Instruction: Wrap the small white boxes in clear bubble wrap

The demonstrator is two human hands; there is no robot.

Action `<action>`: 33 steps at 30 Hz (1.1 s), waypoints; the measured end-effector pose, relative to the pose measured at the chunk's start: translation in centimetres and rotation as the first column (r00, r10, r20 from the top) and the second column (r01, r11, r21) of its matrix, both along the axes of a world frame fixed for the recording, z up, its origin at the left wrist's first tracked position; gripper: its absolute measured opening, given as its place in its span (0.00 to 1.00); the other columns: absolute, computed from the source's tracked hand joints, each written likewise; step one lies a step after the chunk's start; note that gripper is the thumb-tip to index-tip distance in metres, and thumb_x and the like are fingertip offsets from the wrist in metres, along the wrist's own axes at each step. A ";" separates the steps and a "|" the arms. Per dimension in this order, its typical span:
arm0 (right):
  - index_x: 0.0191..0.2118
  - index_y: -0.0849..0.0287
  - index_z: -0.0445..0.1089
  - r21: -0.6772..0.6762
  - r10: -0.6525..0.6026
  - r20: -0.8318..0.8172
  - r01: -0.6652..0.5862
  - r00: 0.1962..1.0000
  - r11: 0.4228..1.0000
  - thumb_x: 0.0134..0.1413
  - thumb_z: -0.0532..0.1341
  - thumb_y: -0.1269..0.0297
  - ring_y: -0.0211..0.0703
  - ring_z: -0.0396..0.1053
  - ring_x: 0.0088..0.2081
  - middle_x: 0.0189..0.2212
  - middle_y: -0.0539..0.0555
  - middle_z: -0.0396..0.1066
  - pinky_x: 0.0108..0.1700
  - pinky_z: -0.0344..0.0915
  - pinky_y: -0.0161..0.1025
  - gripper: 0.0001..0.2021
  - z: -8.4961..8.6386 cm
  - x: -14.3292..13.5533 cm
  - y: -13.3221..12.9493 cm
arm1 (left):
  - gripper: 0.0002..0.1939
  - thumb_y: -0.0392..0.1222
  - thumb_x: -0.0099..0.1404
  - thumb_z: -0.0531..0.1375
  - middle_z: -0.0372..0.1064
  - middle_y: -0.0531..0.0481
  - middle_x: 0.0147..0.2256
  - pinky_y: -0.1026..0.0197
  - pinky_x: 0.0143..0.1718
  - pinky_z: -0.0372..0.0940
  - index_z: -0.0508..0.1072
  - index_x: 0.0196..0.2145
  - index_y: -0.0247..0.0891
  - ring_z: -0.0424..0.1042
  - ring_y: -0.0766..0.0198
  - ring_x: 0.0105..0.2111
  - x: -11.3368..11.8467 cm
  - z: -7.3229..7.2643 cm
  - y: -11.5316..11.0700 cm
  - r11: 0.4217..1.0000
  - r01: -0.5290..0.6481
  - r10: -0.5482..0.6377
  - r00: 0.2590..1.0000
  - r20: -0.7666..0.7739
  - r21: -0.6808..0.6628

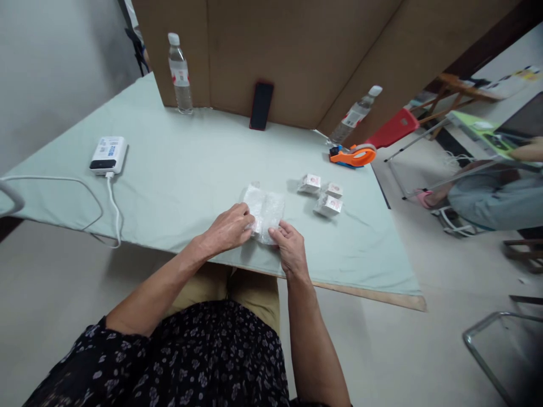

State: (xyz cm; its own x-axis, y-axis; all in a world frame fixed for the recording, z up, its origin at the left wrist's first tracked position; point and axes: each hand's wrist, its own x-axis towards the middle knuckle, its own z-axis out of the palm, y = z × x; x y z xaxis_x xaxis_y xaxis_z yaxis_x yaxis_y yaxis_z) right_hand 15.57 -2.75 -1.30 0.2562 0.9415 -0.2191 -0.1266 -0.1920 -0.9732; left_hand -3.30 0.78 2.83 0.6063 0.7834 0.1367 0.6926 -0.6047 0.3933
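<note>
Near the table's front edge, both hands are on a piece of clear bubble wrap [271,210]. My left hand [231,227] has its fingers closed on the wrap's left side, at a folded, bunched part; whether something lies inside the fold I cannot tell. My right hand [291,243] pinches the lower right corner between thumb and fingers. To the right sit three small white boxes with printing: one at the back [311,182], one behind [334,190] and one in front [332,206]. Clear wrapping shows around at least two of them.
An orange and blue tape dispenser [354,156] lies at the right edge by a red paddle-shaped object [394,129]. Water bottles [181,79] [354,117] and a phone [262,105] stand against a cardboard screen [288,51]. A white power bank [109,154] trails a cable [115,212] at left. Another person sits far right.
</note>
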 end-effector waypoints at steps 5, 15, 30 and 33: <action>0.38 0.61 0.74 0.036 0.052 -0.070 -0.050 0.996 0.998 0.35 0.73 0.55 0.37 0.67 0.26 0.27 0.51 0.75 0.30 0.64 0.37 0.23 1.1 -0.8 0.5 | 0.07 0.36 0.66 0.56 0.66 0.41 0.42 0.56 0.46 0.68 0.74 0.39 0.35 0.68 0.56 0.44 0.5 -0.1 -0.6 1.000 -0.019 0.020 1.000 0.020 -0.011; 0.36 0.62 0.77 0.095 0.161 0.301 -0.198 0.940 0.976 0.45 0.65 0.58 0.39 0.70 0.29 0.28 0.52 0.77 0.35 0.67 0.38 0.14 1.8 -2.0 1.5 | 0.11 0.33 0.63 0.55 0.68 0.43 0.44 0.55 0.47 0.68 0.73 0.42 0.36 0.70 0.57 0.44 0.9 -0.3 0.4 0.997 0.025 -0.021 0.998 0.059 -0.071; 0.36 0.61 0.74 -0.264 0.774 0.425 -0.753 0.470 0.602 0.49 0.52 0.73 0.35 0.66 0.22 0.20 0.46 0.66 0.26 0.67 0.33 0.14 6.9 0.0 5.1 | 0.11 0.46 0.61 0.61 0.69 0.52 0.35 0.59 0.37 0.63 0.65 0.37 0.40 0.68 0.63 0.33 1.7 -1.3 -0.2 0.868 -0.229 0.422 0.808 0.411 -0.440; 0.31 0.61 0.73 -0.303 0.819 0.436 -0.796 0.373 0.524 0.50 0.53 0.73 0.35 0.67 0.24 0.20 0.48 0.68 0.29 0.67 0.34 0.11 7.9 0.0 6.3 | 0.09 0.45 0.63 0.60 0.70 0.51 0.36 0.58 0.39 0.64 0.64 0.37 0.40 0.69 0.62 0.35 2.2 -2.0 -0.4 0.880 -0.266 0.429 0.802 0.416 -0.394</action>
State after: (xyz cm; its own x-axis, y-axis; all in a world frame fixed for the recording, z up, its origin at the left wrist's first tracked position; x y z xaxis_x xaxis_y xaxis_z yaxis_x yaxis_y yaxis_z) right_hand 15.56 3.53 6.55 -0.5492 0.7548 -0.3588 0.5694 0.0236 -0.8217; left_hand -1.10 0.41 0.79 0.2049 0.9772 0.0551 0.5062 -0.1540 0.8486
